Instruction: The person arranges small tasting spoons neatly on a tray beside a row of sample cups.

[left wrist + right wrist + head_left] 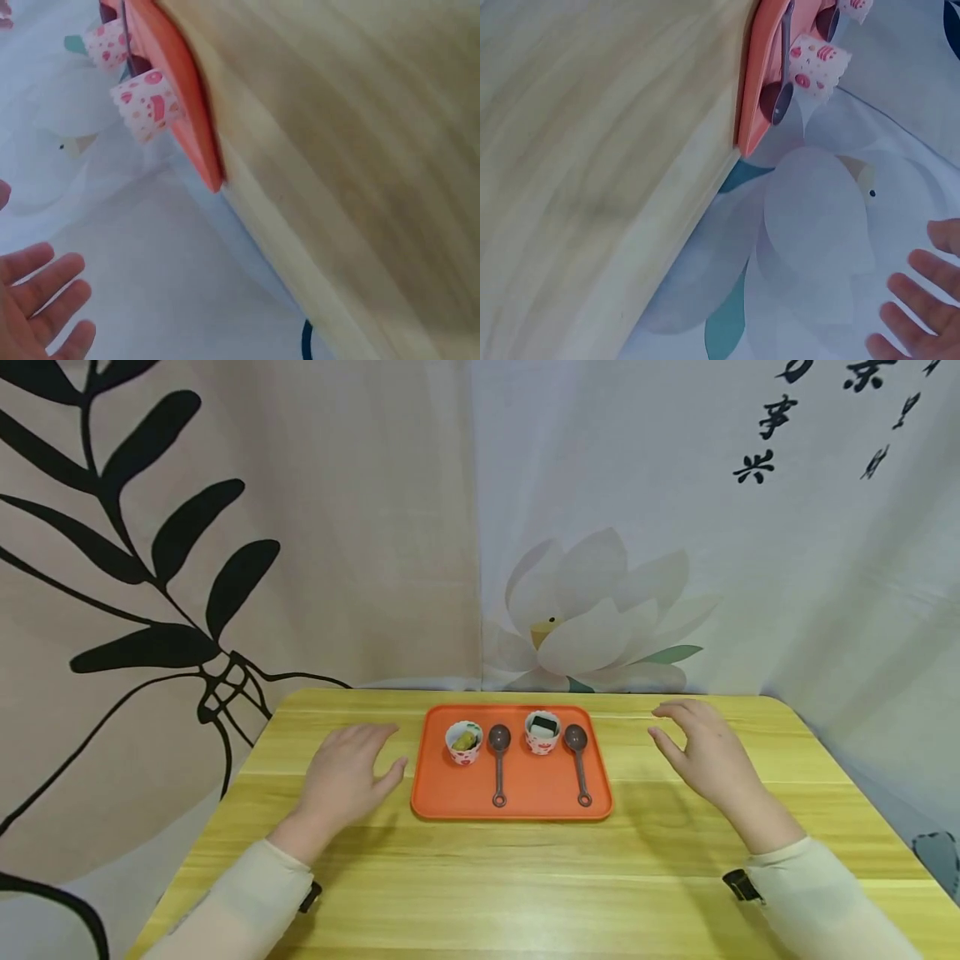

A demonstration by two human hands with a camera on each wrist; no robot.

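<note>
An orange tray (536,789) lies toward the far side of the table. On it stand two paper cups with a red pattern: the left cup (463,753) holds something yellow-green, the right cup (542,743) something black and white. Beside each cup lies a dark spoon, the left spoon (499,764) and the right spoon (579,764), handles toward me. My left hand (347,777) hovers left of the tray, thumb apart from the fingers, holding nothing. To the right of the tray, my right hand (708,760) is likewise in the air with spread fingers and nothing in it.
The wooden table (480,885) has its far edge against a curtain (375,527) printed with dark leaves, a lotus and black characters. Each sleeve carries a dark strap at the wrist, such as the right strap (741,885).
</note>
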